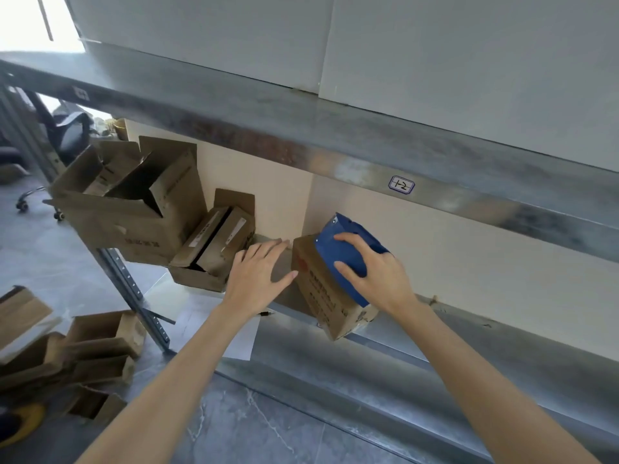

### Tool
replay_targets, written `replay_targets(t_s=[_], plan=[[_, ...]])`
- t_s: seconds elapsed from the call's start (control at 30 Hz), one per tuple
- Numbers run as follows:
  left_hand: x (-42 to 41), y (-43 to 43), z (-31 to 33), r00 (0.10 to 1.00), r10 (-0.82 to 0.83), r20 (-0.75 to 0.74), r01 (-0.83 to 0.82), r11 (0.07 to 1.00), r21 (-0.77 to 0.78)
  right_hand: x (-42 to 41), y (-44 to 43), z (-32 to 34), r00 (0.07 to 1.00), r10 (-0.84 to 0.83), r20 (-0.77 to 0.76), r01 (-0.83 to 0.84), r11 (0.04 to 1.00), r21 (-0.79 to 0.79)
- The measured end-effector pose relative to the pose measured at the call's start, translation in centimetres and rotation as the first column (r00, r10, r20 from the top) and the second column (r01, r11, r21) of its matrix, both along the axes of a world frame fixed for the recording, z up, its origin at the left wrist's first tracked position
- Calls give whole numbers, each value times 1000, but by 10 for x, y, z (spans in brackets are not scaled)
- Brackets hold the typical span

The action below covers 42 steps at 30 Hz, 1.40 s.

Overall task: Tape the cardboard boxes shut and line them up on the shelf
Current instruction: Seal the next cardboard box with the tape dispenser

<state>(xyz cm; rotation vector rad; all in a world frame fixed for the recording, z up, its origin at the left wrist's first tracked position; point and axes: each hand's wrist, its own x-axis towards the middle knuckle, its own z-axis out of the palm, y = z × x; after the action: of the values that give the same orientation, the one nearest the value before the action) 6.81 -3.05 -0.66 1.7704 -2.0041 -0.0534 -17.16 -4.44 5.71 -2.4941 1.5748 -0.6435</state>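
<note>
A small cardboard box with red print stands on the metal shelf, one corner over the front edge. My right hand grips a blue tape dispenser and holds it on top of this box. My left hand hovers with fingers spread just left of the box, thumb near its side. To the left a smaller box sits with its flaps partly raised. A large box with open flaps stands at the shelf's left end.
An upper shelf beam with a label "1-2" runs overhead. A white sheet lies on the shelf's front. Several flattened and open boxes lie on the grey floor at the left. An office chair stands behind the rack.
</note>
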Motion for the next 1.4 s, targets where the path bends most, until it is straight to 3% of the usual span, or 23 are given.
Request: replay_targets(t_s=[0.2, 0.43, 0.7, 0.97, 1.23, 1.4], plan=[[9, -5, 12, 971, -70, -228, 73, 997, 3, 3, 4, -10, 973, 170, -157, -176, 984, -25], [20, -10, 21, 844, -201, -498, 265, 963, 60, 8, 8, -5, 902, 307, -303, -341, 938, -66], [26, -14, 32, 744, -244, -622, 385, 917, 100, 14, 11, 0, 872, 346, -346, -392, 917, -71], [32, -21, 27, 768, -181, -615, 326, 936, 132, 21, 11, 4, 864, 371, -341, -416, 907, -65], [33, -21, 19, 728, -130, -673, 290, 948, 130, 29, 8, 4, 875, 376, -304, -389, 921, 19], [27, -15, 16, 652, -62, -756, 259, 955, 145, 28, 11, 8, 885, 384, -264, -363, 923, 126]])
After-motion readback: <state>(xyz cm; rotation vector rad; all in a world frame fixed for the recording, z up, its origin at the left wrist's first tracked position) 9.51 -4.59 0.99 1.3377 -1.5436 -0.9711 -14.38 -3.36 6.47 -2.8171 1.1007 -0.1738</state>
